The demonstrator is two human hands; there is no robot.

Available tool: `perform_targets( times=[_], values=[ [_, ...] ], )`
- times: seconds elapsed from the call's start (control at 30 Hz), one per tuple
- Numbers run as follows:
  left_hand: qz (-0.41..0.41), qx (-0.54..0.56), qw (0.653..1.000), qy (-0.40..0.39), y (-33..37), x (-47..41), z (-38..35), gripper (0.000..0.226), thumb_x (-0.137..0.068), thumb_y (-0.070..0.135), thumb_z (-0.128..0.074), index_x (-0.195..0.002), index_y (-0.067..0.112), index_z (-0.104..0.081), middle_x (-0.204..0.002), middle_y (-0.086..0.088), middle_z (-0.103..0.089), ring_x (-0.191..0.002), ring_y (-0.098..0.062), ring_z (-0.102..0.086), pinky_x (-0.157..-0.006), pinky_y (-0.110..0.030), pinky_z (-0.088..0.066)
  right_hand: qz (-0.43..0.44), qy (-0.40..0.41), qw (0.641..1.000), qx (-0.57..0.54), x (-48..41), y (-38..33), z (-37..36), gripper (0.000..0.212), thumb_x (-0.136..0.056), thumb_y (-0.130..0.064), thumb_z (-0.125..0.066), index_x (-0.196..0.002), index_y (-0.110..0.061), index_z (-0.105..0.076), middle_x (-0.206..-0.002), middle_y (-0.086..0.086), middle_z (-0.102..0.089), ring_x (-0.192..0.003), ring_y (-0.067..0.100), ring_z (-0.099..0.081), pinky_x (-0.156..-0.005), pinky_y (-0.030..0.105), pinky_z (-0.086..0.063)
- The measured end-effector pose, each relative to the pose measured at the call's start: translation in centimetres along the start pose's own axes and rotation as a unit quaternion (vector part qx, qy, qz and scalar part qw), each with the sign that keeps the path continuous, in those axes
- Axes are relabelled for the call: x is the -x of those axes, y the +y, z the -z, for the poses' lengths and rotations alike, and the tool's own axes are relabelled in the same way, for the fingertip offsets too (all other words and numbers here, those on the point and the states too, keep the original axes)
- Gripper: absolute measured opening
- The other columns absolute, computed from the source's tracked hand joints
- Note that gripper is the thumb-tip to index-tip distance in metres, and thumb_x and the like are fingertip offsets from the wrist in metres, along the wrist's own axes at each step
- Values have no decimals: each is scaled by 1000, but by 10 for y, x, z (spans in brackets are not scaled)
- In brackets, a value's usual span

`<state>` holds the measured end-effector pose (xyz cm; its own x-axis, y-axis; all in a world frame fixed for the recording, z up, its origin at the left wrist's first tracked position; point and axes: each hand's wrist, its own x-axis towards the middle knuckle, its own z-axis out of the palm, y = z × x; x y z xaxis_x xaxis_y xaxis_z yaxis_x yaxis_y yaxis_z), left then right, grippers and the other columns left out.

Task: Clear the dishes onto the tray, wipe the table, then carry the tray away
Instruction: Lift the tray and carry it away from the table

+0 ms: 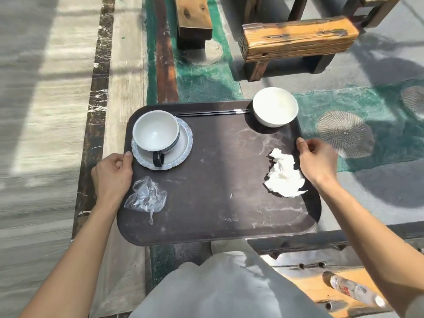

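Observation:
A dark brown tray (218,180) is held in the air above the floor. My left hand (112,175) grips its left rim and my right hand (317,161) grips its right rim. On the tray stand a white cup with a dark handle (156,134) on a pale saucer (183,148) at the far left, and a white bowl (275,106) at the far right corner. Black chopsticks (211,113) lie along the far edge. A crumpled white tissue (283,175) lies by my right hand, and a clear plastic wrapper (146,196) by my left.
Wooden benches (296,37) (193,17) stand ahead on the green and grey floor (332,106). Pale stone paving (46,111) runs along the left. Another wooden bench with a plastic bottle (353,290) on it is at the lower right.

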<state>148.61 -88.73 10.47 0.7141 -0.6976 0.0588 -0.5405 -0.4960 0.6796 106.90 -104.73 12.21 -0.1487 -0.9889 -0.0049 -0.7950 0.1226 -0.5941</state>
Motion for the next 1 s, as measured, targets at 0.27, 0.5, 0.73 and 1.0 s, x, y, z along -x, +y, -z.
perform_targets(
  times=[0.27, 0.5, 0.73, 1.0],
  values=[
    [0, -7, 1000, 7, 53, -112, -50, 43, -95, 43, -54, -79, 5, -70, -59, -17, -59, -68, -38, -57, -74, -42, -47, 24, -1, 1000, 12, -133, -49, -20, 40, -99, -37, -52, -90, -3, -70, -87, 18, -72, -86, 37, -64, -73, 37, -41],
    [-5, 6, 1000, 1, 81, -232, -97, 40, -95, 41, -55, -80, 7, -69, -62, -19, -62, -70, -38, -59, -72, -36, -43, 13, 8, 1000, 5, -239, -95, -64, 38, -98, -39, -52, -88, -6, -70, -88, 14, -73, -83, 35, -63, -76, 39, -45],
    [3, 23, 1000, -20, 110, -361, -133, 37, -96, 35, -57, -73, 7, -65, -50, -3, -45, -48, -11, -46, -59, -24, -34, -12, 19, 1000, -14, -335, -153, -112, 36, -97, -38, -53, -87, -8, -70, -76, 2, -63, -76, 25, -57, -75, 32, -39],
    [-10, 6, 999, -38, 143, -497, -168, 36, -95, 39, -57, -78, 10, -69, -56, -2, -51, -61, -25, -50, -63, -31, -37, -18, 27, 999, 5, -434, -205, -151, 39, -98, -41, -52, -93, -9, -72, -88, 11, -73, -83, 32, -66, -82, 41, -48]
  ],
)
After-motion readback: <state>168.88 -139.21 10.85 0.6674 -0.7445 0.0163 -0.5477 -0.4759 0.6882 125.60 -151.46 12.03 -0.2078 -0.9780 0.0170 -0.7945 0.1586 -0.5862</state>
